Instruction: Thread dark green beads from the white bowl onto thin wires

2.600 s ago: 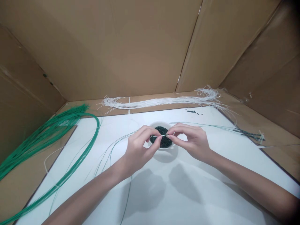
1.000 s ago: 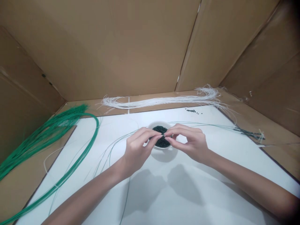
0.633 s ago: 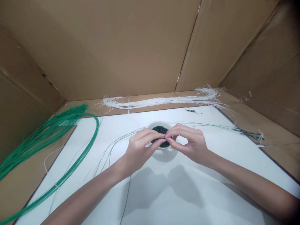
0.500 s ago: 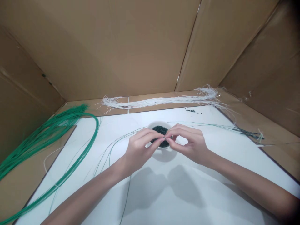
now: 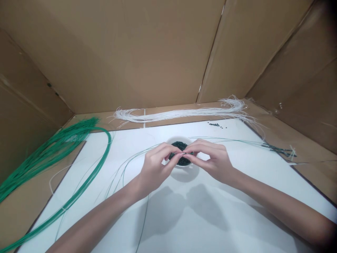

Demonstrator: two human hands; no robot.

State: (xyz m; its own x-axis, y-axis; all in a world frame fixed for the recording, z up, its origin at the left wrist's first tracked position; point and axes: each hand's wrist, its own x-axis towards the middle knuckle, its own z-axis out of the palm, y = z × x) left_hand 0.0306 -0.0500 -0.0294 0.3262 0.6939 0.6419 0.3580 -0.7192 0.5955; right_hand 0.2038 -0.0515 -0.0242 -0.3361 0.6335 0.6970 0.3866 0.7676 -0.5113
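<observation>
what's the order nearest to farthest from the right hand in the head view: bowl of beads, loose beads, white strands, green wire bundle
Right hand:
1. White bowl of beads, just left
2. Loose beads, straight ahead
3. White strands, farther ahead
4. Green wire bundle, far left

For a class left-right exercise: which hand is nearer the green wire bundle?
Left hand, between the green wire bundle and the white bowl; the right hand is farther, beyond the bowl.
</observation>
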